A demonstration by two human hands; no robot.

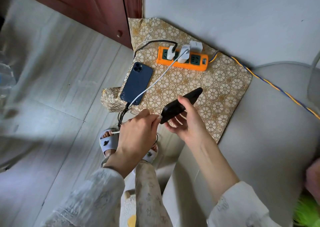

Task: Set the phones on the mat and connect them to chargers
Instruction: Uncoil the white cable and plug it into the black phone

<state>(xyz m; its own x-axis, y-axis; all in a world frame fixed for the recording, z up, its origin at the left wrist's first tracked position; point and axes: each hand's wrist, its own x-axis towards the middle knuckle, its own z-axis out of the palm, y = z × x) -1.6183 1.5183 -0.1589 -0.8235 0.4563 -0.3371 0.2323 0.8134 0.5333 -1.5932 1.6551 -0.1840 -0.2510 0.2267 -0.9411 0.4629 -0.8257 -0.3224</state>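
A floral gold mat (pixel 223 86) covers a low surface by the wall. A dark blue phone (pixel 137 83) lies face down at the mat's left edge with a black cable in its bottom port. My right hand (pixel 183 122) grips a black phone (pixel 181 104), tilted above the mat's near edge. My left hand (pixel 138 135) pinches the plug of a white cable (pixel 161 76) right at the black phone's lower end. That cable runs back to a white charger (pixel 183 54) in the orange power strip (pixel 183 58).
Two more white chargers (pixel 196 46) sit on the strip, whose blue-yellow cord (pixel 277 88) trails right along a grey cushion. A red-brown door (pixel 86 6) stands behind. My slippered feet (pixel 109 142) are on the pale tiled floor below.
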